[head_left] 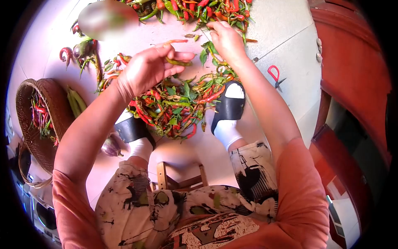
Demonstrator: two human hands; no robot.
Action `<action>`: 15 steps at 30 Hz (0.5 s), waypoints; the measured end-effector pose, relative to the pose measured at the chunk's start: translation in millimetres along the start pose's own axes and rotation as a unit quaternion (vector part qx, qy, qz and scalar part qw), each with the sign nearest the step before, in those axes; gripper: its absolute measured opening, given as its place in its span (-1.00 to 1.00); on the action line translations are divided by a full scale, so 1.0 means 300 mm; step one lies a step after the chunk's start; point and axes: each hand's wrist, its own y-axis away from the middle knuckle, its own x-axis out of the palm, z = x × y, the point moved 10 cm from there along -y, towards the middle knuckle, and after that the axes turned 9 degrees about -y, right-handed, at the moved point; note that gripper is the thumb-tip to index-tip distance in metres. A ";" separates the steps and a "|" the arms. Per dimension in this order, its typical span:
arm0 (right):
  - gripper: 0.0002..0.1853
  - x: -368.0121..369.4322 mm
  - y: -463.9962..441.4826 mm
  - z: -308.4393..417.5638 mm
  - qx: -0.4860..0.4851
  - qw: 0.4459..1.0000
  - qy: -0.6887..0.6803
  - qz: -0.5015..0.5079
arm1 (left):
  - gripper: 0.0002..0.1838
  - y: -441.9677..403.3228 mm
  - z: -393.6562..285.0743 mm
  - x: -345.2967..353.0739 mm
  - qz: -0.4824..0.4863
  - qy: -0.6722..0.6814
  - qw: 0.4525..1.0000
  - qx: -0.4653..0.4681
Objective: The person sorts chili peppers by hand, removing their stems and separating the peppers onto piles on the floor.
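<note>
"Peppers [176, 103] lay where?"

"Heaped on the floor [286, 50], between the sandals [229, 103]."

"What was held?"

"Left hand [151, 66] gripped a green pepper [178, 62]; right hand [227, 40] was by the far pile [192, 9], its grip unclear."

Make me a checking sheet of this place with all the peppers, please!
Surface: pale tiled floor
Job's things: red and green peppers heaped between the sandals; another heap farther off
Clutter: red-handled scissors at right; basket with peppers inside at left
Left hand: holds a green pepper
Right hand: at the farther heap; grip unclear
Cables: nothing seen
Surroundings: wooden stool; red furniture at right
</note>
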 end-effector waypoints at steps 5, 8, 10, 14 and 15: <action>-0.87 0.047 -0.007 -0.022 0.060 0.991 0.114 0.023 | -0.74 0.016 -0.026 -0.026 0.012 0.111 0.994 -0.007; -0.86 0.012 -0.014 0.031 0.033 0.997 0.071 0.018 | -0.74 0.008 -0.031 -0.040 -0.016 0.102 0.995 0.010; -0.83 0.017 0.007 0.006 0.178 0.960 -0.214 0.027 | -0.77 0.006 -0.038 -0.043 -0.026 0.090 0.995 0.030; -0.81 0.109 0.068 0.090 0.353 0.771 -0.523 0.086 | -0.85 -0.006 -0.045 -0.053 -0.028 0.021 0.998 0.045; -0.82 0.108 0.073 0.124 0.370 0.762 -0.527 0.073 | -0.81 -0.002 -0.036 -0.063 -0.066 0.001 0.998 0.023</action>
